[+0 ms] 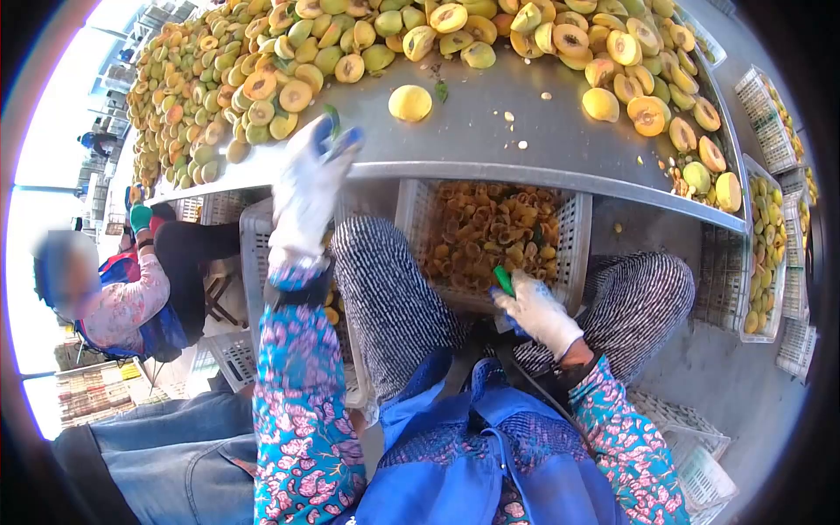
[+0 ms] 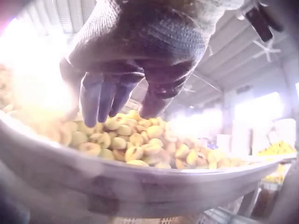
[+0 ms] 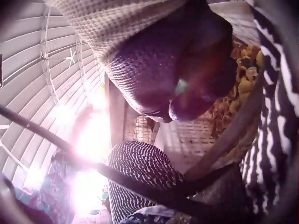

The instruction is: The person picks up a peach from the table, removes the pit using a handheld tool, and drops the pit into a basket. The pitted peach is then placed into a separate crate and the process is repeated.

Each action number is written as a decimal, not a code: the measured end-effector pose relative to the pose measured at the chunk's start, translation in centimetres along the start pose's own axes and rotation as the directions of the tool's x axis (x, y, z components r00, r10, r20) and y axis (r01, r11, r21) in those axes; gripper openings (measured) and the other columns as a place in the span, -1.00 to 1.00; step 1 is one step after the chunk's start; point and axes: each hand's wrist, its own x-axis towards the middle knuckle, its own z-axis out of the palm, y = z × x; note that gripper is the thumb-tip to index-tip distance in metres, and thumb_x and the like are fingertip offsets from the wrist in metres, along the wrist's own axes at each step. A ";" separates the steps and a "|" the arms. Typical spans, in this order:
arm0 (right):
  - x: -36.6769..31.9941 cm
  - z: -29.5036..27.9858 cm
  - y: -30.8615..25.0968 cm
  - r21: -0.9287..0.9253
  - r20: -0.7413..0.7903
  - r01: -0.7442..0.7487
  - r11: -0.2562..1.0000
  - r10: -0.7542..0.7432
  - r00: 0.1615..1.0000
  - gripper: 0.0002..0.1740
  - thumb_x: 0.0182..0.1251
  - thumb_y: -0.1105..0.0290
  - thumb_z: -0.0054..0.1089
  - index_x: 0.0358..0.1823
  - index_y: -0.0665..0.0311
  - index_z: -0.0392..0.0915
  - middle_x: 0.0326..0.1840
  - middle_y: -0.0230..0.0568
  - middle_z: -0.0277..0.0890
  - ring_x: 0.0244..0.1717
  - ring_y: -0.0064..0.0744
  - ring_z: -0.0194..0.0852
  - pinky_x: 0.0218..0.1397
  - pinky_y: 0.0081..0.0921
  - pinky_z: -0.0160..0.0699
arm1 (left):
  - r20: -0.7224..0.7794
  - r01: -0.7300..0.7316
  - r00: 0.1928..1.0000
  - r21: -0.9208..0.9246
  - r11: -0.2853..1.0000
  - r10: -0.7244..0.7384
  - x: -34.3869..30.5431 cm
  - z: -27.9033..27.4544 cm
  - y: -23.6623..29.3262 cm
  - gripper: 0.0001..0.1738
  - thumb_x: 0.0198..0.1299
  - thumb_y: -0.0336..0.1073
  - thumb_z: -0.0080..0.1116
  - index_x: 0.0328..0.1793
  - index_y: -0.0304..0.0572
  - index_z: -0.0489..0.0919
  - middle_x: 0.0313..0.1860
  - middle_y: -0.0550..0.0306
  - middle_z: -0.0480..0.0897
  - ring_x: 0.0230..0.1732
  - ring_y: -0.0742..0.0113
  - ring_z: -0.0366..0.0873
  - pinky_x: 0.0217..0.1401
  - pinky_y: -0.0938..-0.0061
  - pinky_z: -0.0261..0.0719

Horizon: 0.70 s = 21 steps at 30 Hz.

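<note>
Fruit [image 1: 409, 102], one whole yellow piece, lies alone on the steel table [image 1: 525, 144], just ahead of the big pile [image 1: 289, 52] of cut halves and apart from it. The left hand [image 1: 306, 188] is raised to the table's near edge with its gloved fingers [image 2: 91, 100] loose and spread, grasping nothing; the lone fruit is near its fingertips, not touched. The right hand [image 1: 538, 311] sits low between the knees, clenched round a green-handled tool [image 1: 503, 280].

This looks like the reach for the next piece. A grasp would call for the left hand to go further over the edge and close on the fruit without knocking the halves.

Counted: one whole fruit apart, halves too many to count, one tool, one crate [image 1: 577, 227] of scraps under the table, several trays [image 1: 770, 254] of fruit on the right, one more person [image 1: 131, 297] seated on the left
</note>
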 end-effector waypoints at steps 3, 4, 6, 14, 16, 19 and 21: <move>-0.2 -0.3 0.0 0.054 -0.013 0.068 0.996 -0.067 0.998 -0.56 0.31 0.15 0.13 -0.17 0.50 0.41 -0.30 0.36 0.53 -0.14 0.32 0.51 -0.10 0.00 0.47 | 0.196 -0.264 0.956 0.250 0.932 0.218 5.7 5.0 3.5 -0.27 0.12 0.01 0.31 0.29 -0.34 0.41 0.16 -0.21 0.55 0.13 0.07 0.55 0.18 0.30 0.47; 0.0 0.0 0.2 0.035 -0.004 0.046 0.998 -0.046 0.999 -0.58 0.29 0.17 0.14 -0.16 0.49 0.40 -0.32 0.36 0.52 -0.15 0.32 0.51 -0.13 0.01 0.47 | 0.269 -0.220 0.953 0.288 0.932 0.142 7.0 6.5 4.4 -0.24 0.11 0.03 0.31 0.30 -0.34 0.39 0.19 -0.25 0.51 0.18 0.01 0.51 0.21 0.27 0.45; -0.2 0.0 0.3 0.049 -0.040 0.062 0.997 -0.060 0.997 -0.59 0.29 0.19 0.14 -0.16 0.48 0.39 -0.33 0.36 0.52 -0.16 0.33 0.51 -0.14 0.02 0.46 | 0.414 -0.200 0.910 0.423 0.884 0.008 8.5 8.6 5.4 -0.21 0.08 0.05 0.31 0.31 -0.33 0.38 0.22 -0.29 0.48 0.22 -0.05 0.46 0.25 0.24 0.42; -0.3 -1.5 -0.2 0.193 -0.220 0.062 0.979 -0.018 0.975 -0.63 0.30 0.19 0.16 -0.18 0.42 0.39 -0.44 0.25 0.52 -0.29 0.29 0.53 -0.23 -0.04 0.46 | 0.572 0.551 0.817 -0.811 0.195 0.069 4.2 4.1 0.0 -0.42 0.31 -0.10 0.12 0.33 -0.34 0.35 0.17 -0.15 0.53 0.18 -0.02 0.53 0.26 0.09 0.50; -0.6 -2.5 -2.1 0.362 -0.197 0.057 0.931 0.016 0.980 -0.67 0.31 0.22 0.16 -0.22 0.39 0.40 -0.51 0.17 0.47 -0.37 0.18 0.54 -0.30 -0.15 0.45 | 0.537 0.559 0.829 -0.804 -0.200 0.157 0.4 1.8 1.6 -0.38 0.33 -0.04 0.09 0.32 -0.38 0.34 0.21 -0.23 0.48 0.24 -0.10 0.45 0.39 0.06 0.38; -0.2 -3.1 -3.8 0.230 -0.339 0.286 0.930 -0.198 0.920 -0.70 0.33 0.23 0.14 -0.26 0.37 0.40 -0.52 0.12 0.43 -0.43 0.12 0.48 -0.36 -0.18 0.38 | 0.482 0.464 0.872 -0.762 -0.452 0.083 -5.1 1.6 2.8 -0.36 0.36 -0.04 0.02 0.35 -0.45 0.28 0.27 -0.29 0.41 0.34 -0.16 0.35 0.45 0.01 0.28; -1.0 -3.5 -6.3 0.318 -0.272 0.267 0.910 -0.182 0.945 -0.71 0.34 0.23 0.14 -0.24 0.36 0.39 -0.50 0.12 0.45 -0.41 0.13 0.51 -0.35 -0.15 0.40 | 0.548 0.454 0.836 -0.660 -0.599 0.029 -7.6 2.1 3.7 -0.37 0.35 -0.03 0.02 0.33 -0.44 0.31 0.25 -0.25 0.44 0.33 -0.13 0.37 0.43 0.00 0.30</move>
